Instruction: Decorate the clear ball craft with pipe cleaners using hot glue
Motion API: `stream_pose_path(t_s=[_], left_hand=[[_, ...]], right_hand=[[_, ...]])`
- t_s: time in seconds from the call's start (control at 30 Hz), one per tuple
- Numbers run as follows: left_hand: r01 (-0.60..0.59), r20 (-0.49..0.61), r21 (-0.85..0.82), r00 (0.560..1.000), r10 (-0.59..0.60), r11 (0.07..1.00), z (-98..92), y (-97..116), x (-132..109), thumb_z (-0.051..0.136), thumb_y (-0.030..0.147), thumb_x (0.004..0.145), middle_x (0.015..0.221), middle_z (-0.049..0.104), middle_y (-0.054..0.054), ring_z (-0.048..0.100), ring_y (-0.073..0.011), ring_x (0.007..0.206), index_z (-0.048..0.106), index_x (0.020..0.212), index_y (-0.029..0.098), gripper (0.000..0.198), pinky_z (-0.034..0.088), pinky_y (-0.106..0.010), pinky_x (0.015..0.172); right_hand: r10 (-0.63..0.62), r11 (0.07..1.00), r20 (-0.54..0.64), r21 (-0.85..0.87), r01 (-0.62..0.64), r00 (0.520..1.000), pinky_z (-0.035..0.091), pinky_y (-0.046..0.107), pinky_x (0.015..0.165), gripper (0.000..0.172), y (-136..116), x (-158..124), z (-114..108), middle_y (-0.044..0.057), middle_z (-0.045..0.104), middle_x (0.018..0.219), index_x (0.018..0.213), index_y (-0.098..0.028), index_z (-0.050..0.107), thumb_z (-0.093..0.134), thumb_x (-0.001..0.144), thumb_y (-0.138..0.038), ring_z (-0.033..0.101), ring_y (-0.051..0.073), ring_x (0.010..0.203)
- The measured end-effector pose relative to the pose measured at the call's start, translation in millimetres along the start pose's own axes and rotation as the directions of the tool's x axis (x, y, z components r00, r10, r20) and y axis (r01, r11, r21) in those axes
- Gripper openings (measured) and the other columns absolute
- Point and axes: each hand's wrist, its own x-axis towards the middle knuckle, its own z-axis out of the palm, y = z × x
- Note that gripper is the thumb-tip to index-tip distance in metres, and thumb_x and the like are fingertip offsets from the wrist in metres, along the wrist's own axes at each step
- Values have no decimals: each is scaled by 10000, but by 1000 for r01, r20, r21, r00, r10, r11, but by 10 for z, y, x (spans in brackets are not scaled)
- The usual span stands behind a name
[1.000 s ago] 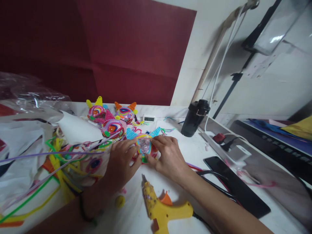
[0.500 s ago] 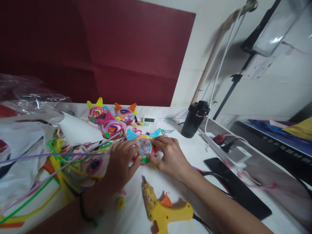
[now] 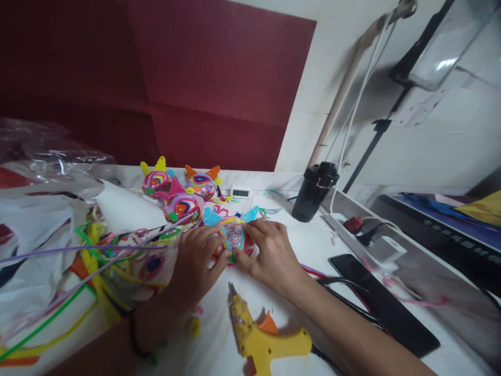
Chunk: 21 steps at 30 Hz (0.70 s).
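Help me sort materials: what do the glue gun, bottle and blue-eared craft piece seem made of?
Glue gun: probably hard plastic, smooth and yellow, with a moulded look.
Bottle: plastic or coated metal; its even, satin black fits both.
Craft piece: perhaps pipe cleaners or yarn, matt, judging by ridged blue ears.

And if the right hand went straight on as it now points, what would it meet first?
Most likely the multicoloured round craft piece with blue pointed ears; the right hand seems to touch it, though depth is unclear.

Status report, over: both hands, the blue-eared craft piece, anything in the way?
Left hand and right hand holding opposite sides. Blue-eared craft piece between them. Glue gun on near side, not touching it.
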Motion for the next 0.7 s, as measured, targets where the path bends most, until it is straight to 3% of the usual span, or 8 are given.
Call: stream_pose_path(t_s=[0.4,0.7], left_hand=[[98,-29,-46,995,-100,994,33,28,-36,564,178,837,1057,639,-67,577,-237,1036,508,1063,205,234,439,-424,942],[99,-41,-100,994,-103,990,38,6,-57,569,143,826,1068,612,-66,551,-228,1064,504,1069,203,259,431,-424,985]], right_hand=[[-17,1000,-36,17,18,999,378,449,923,335,-45,-28,57,111,670,1041,1079,-133,661,631,822,-345,578,291,1007],[-52,999,-25,-1,52,998,337,493,988,321,-49,-46,54,115,665,1039,1069,-135,656,599,847,-360,566,294,1009]])
